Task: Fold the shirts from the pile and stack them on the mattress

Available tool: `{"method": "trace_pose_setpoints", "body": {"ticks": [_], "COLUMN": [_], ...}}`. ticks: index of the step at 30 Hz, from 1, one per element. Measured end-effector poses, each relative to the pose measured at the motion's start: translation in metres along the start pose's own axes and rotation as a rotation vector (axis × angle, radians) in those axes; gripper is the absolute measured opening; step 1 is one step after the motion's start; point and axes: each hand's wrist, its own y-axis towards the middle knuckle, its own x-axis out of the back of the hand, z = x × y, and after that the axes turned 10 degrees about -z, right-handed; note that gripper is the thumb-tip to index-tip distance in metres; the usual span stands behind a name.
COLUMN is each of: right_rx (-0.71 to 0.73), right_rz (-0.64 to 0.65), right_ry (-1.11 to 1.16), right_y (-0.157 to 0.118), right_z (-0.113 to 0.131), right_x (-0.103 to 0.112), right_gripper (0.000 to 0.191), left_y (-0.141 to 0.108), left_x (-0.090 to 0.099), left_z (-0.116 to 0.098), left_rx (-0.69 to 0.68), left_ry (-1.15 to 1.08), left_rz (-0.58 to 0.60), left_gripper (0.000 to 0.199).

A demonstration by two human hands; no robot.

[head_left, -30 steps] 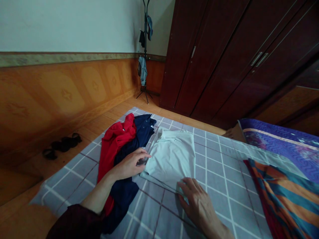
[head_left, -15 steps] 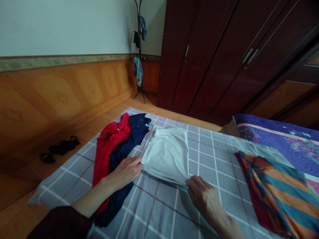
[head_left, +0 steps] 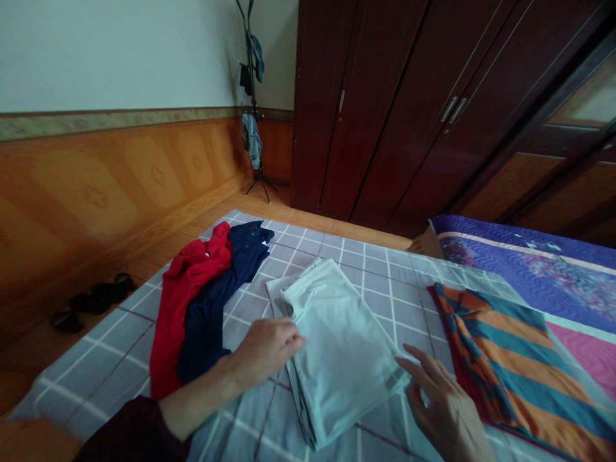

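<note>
The white cloth [head_left: 346,359] could crease if tugged unevenly: the right hand [head_left: 440,398] is loosely spread, seemingly empty, at its edge, the left hand [head_left: 269,350] half curled, hold unclear.

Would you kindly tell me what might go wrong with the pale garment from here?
The layers of the pale garment are uneven at the far left, where one juts out, so the stack might slip askew if lifted. Its surface shows some wrinkles near the left hand, which could set as creases if pressed flat. The right hand is near the striped garment, so a wide sweep might disturb it.
</note>
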Motion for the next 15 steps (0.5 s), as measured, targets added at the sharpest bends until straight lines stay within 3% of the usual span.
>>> {"method": "trace_pose_setpoints", "body": {"ticks": [2,5,9,12,15], "right_rx": [0.041,0.164,0.228,0.214,0.223], "right_rz": [0.027,0.129,0.092,-0.028,-0.117], "right_ry": [0.168,0.388,0.498,0.478,0.478], "right_y": [0.010,0.026,0.024,0.014,0.009], "right_z": [0.030,0.079,0.121,0.128,0.126], "right_x": [0.005,0.004,-0.021,-0.039,-0.046], "right_gripper": [0.026,0.016,0.020,0.013,0.011], "left_y": [0.018,0.040,0.056,0.068,0.078], "left_x": [0.006,0.005,-0.005,-0.006,-0.002], "left_z": [0.027,0.053,0.059,0.063,0.076], "left_rx": [0.215,0.416,0.431,0.433,0.461], "left_ry": [0.110,0.145,0.077,0.034,-0.010], "left_rz": [-0.096,-0.105,-0.091,-0.120,-0.161], "left_gripper": [0.047,0.061,0.055,0.036,0.031]}}
